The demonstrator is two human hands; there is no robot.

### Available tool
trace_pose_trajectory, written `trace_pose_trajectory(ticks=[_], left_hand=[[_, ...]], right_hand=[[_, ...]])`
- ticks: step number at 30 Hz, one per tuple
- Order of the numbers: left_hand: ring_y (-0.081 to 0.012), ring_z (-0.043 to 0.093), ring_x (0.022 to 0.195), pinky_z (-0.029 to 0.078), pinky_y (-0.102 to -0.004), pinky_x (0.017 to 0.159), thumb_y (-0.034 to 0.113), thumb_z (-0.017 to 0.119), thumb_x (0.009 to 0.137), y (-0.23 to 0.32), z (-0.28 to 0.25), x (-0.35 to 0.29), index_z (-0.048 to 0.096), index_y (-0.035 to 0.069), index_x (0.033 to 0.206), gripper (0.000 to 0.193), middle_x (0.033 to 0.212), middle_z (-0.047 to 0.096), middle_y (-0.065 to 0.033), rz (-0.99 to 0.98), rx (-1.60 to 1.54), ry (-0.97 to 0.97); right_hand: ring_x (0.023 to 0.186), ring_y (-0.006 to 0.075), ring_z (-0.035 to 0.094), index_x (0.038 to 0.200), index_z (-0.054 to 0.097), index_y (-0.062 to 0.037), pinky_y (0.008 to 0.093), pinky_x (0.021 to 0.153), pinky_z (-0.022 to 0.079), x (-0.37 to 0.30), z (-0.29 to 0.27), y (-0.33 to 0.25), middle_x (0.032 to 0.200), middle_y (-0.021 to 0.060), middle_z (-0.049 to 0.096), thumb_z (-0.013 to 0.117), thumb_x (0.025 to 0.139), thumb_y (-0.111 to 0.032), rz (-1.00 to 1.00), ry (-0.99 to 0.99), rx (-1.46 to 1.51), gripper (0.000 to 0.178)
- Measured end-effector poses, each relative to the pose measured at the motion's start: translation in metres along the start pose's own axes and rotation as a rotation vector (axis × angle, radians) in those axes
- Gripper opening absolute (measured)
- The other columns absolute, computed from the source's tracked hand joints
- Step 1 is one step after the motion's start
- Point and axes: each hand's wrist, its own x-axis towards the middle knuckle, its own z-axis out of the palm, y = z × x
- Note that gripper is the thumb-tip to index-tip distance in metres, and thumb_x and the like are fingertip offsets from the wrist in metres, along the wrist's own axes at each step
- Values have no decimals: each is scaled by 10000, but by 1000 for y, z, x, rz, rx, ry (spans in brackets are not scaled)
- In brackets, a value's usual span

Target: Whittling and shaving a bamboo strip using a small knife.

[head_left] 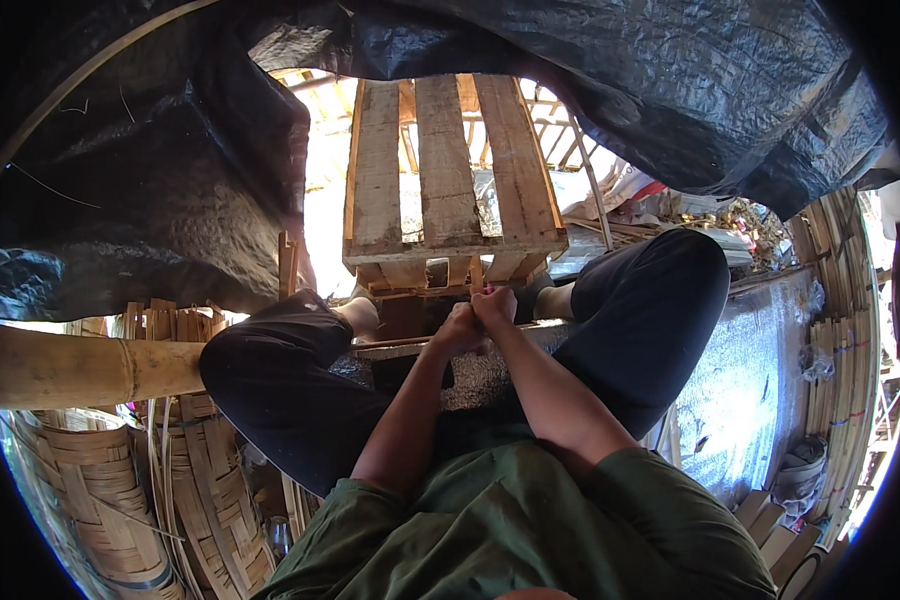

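Observation:
Between my knees, my two hands are pressed together, both with curled fingers. My right hand (495,307) is closed around the lower end of a thin wooden strip (476,272), which points away from me toward the crate. Just below and to the left, my left hand (458,328) is closed too; whatever lies in its fingers is hidden. A slatted wooden crate (444,170) stands right beyond my hands, its near edge close to the strip's tip. Under my forearms lies a silvery foil-like sheet (480,378) with a dark patch.
Black plastic sheeting (710,90) hangs across the top and left. A thick bamboo pole (100,370) runs by my left knee, above woven bamboo baskets (100,490). On the right are a shiny silver sheet (735,370) and stacked bamboo slats (840,380).

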Motion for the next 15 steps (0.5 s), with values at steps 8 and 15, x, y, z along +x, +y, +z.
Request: trace_pose_trajectory(ticks=[8,15], left_hand=[[-344,462,1290,398,-472,1052,316,789,716,-68,5,20,517,66,1256,654,1315,505,-179,139,76,10],[-335,478,1280,420,-458,1039,378,807,702,28,-12,-18,496,50,1272,727,1321,509,-160,-100,332,12]], right_hand=[[936,327,695,919,717,-20,397,815,565,-43,-18,-32,955,206,708,762,712,-282,-12,-91,-54,338],[990,331,686,1003,702,-48,368,852,559,-34,-53,-23,981,175,711,709,745,-222,-219,-120,-615,311]])
